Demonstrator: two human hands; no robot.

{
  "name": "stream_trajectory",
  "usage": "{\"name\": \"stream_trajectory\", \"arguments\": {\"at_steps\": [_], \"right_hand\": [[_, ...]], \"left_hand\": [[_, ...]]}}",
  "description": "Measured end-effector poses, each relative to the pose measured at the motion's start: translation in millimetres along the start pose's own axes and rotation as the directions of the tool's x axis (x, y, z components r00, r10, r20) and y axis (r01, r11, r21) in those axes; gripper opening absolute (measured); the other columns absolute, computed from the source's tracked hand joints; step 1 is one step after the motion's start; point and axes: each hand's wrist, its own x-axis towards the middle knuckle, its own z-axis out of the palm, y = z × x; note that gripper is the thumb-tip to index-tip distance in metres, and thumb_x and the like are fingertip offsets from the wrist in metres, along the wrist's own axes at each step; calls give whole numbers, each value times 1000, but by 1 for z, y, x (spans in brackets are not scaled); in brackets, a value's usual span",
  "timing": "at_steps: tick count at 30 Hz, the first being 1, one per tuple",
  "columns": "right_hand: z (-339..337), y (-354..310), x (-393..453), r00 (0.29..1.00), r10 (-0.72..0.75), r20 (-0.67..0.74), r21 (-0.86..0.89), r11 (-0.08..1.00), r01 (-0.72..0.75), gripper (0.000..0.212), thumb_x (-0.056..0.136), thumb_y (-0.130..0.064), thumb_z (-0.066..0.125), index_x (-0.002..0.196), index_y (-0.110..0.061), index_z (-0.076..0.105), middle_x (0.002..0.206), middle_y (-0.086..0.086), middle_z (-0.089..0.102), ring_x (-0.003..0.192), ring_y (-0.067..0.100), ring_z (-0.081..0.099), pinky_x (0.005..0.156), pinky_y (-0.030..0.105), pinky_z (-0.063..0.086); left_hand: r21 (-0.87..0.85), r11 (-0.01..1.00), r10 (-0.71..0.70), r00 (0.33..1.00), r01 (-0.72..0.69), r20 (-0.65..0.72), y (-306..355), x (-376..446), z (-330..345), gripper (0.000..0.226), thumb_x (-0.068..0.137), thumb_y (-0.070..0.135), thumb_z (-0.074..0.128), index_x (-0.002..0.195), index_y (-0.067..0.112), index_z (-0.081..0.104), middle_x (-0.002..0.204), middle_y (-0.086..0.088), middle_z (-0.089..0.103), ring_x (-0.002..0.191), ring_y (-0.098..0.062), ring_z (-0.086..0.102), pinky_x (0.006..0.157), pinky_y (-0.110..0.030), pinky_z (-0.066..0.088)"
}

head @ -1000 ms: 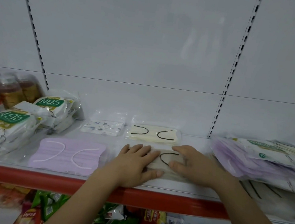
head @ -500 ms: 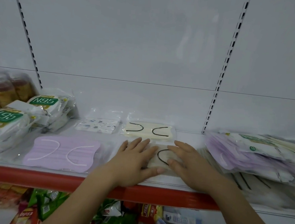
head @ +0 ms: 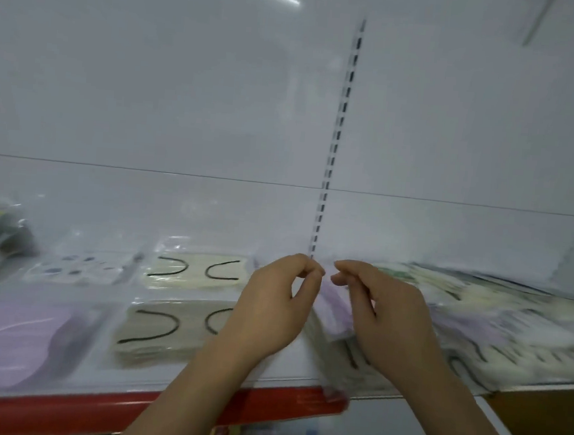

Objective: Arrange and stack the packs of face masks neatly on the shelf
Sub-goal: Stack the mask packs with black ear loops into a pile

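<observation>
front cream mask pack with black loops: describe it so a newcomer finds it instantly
Start at the shelf's red front edge. Just behind it, left of the left hand, lies the front cream pack. A lilac pack lies to its left and a second cream pack behind; it alone is cream, black-looped and frontmost.

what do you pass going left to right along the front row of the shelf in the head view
purple mask pack → beige mask pack → left hand → right hand → messy pile of packs
</observation>
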Motion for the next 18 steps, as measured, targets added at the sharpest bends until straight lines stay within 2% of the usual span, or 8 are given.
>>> {"name": "stream_trajectory", "arguments": {"at_steps": [4, 8, 13, 15, 18], "right_hand": [[-43, 49, 0, 996, 45, -74, -57, 997, -49, 32, 97, -8, 51, 118, -19, 71, 110, -8, 74, 100, 10, 66, 93, 23, 47], [-85, 107, -6, 986, 78, -145, -55, 995, -87, 32, 97, -4, 55, 119, -22, 70, 114, -9, 71, 106, 10, 63, 93, 24, 44], [-148, 193, -3, 976, 83, -204, -116, 987, -108, 30, 94, -11, 62, 121, -23, 67, 119, -8, 65, 114, 13, 57, 97, 25, 38], [-180, 229, 1, 975, 128, -184, -127, 980, -153, 30, 95, -16, 61, 124, -24, 64, 123, -8, 63, 117, 11, 54, 99, 22, 34], [-223, 284, 13, 966, 235, -109, -154, 956, -250, 33, 98, -20, 57, 131, -22, 60, 132, -6, 60, 123, 13, 52, 99, 20, 30]], "left_hand": [[-58, 998, 11, 997, -6, 76, 38, 25, 48, 18, 103, 26, 51, 103, 30, 68, 101, 23, 67, 99, 17, 52, 79, 2, 36], [-83, 996, -28, 991, 39, 133, 69, 48, 103, 13, 101, 32, 54, 107, 32, 65, 102, 22, 66, 92, 20, 52, 76, 1, 38], [-76, 995, -52, 983, 66, 175, 107, 77, 177, 14, 101, 34, 53, 110, 33, 63, 105, 19, 65, 92, 11, 57, 72, -1, 39], [-24, 998, -47, 982, 52, 180, 120, 90, 205, 16, 103, 33, 50, 112, 32, 64, 105, 21, 63, 91, 15, 55, 73, 2, 37], [58, 997, -64, 981, 55, 185, 134, 107, 241, 19, 104, 31, 49, 113, 29, 65, 104, 19, 63, 93, 4, 55, 72, 0, 36]]}}
